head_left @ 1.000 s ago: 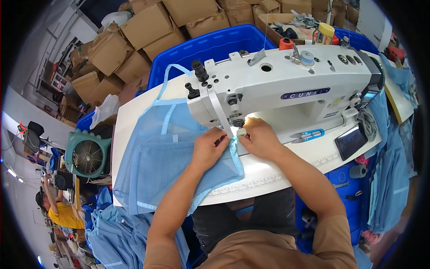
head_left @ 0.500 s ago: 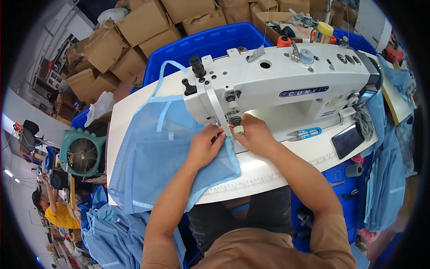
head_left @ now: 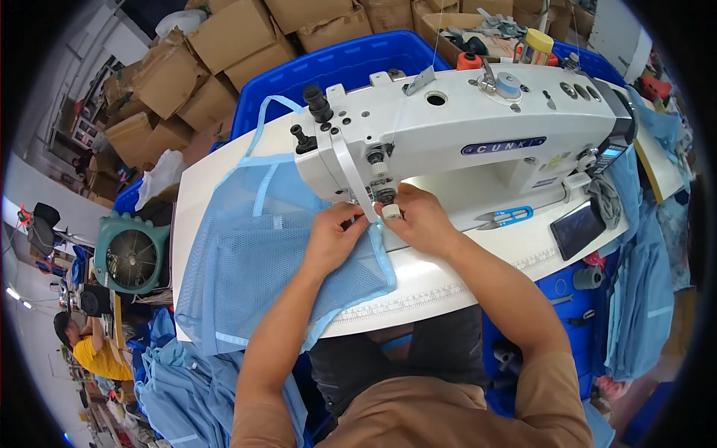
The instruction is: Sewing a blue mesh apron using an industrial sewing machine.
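Note:
A light blue mesh piece with a plain blue edge binding (head_left: pixel 261 261) is spread over the left of the sewing table. One corner of it lies under the head of a white sewing machine (head_left: pixel 441 123). My left hand (head_left: pixel 334 237) is closed, thumb and fingers pinching the mesh piece's edge just left of the needle area. On the other side of the needle area, my right hand (head_left: pixel 424 222) has its fingers curled in beside a small white knob (head_left: pixel 390 212). Its fingertips are partly hidden, so what they grip does not show.
Blue-handled thread snips (head_left: pixel 511 216) and a dark phone (head_left: pixel 577 229) lie on the table to the right. Blue bins (head_left: pixel 314 71) and cardboard boxes stand behind. A green fan (head_left: pixel 131 254) is at the left, with a person in yellow (head_left: pixel 101 358) beyond. Blue garments (head_left: pixel 198 388) are heaped lower left.
The whole view has shifted slightly, so the machine appears a little farther left. Both hands stay beside the needle area. The person in yellow has lowered a raised arm.

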Available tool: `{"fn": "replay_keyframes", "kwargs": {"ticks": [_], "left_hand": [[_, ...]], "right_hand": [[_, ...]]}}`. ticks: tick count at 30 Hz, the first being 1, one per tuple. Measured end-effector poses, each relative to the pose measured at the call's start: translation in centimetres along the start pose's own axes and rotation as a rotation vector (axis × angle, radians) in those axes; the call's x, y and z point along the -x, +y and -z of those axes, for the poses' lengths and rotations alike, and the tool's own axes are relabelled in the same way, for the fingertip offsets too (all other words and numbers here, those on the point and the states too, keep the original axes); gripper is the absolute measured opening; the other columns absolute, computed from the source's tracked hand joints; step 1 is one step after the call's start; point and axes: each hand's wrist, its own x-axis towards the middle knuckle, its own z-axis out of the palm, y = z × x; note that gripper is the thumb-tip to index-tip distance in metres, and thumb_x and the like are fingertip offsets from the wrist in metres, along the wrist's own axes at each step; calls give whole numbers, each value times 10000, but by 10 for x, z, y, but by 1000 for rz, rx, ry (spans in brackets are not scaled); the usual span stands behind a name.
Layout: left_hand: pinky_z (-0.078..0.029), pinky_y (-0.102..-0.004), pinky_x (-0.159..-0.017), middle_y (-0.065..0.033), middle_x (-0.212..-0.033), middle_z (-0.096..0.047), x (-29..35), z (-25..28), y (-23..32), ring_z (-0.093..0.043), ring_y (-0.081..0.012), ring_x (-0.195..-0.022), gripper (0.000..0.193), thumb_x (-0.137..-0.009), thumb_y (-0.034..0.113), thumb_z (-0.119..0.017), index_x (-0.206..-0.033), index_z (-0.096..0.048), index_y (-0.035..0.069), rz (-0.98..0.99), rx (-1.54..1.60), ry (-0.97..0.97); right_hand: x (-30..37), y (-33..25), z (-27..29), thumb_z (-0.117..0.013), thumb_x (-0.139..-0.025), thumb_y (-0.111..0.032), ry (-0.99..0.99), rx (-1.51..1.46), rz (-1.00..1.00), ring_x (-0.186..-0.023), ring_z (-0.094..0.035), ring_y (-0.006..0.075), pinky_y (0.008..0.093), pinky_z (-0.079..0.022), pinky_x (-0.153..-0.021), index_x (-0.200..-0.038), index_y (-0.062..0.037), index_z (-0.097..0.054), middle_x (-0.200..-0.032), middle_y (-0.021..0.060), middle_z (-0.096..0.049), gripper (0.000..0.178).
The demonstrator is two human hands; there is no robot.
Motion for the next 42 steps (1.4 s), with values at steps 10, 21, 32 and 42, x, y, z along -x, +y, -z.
{"fn": "replay_keyframes", "kwargs": {"ticks": [10,21,32,42], "left_hand": [[-545,-389,-739,-135,-953,-705,-1,-1,-6,-688,-300,-813,209,-966,96,-690,-1162,-753,60,-167,-128,-11],[-528,-351,-728,-121,-933,-694,-1,1,-5,-659,-260,-774,209,-940,87,-726,-1138,-759,31,-86,65,-62],[-541,-293,-704,-103,-939,-759,3,-5,2,-701,-176,-789,119,-880,32,-813,-987,-786,-16,-209,-55,117],[-522,-288,-663,-90,-947,-752,7,-8,3,-665,-162,-743,147,-866,14,-807,-1011,-778,6,-253,-117,211]], "right_hand": [[2,-5,-2,-692,-899,-203,43,37,18,-1079,-678,369,482,-557,-921,-992,-17,-699,-1144,194,-695,208],[3,4,-8,-681,-886,-162,100,-37,109,-1026,-686,382,471,-567,-887,-981,-19,-702,-1107,199,-700,173],[7,2,4,-696,-914,-200,102,80,-10,-871,-692,332,451,-562,-764,-946,-48,-712,-961,111,-684,157],[8,-1,-3,-692,-916,-200,171,74,125,-908,-689,290,436,-569,-787,-915,-60,-720,-937,87,-677,142]]}}
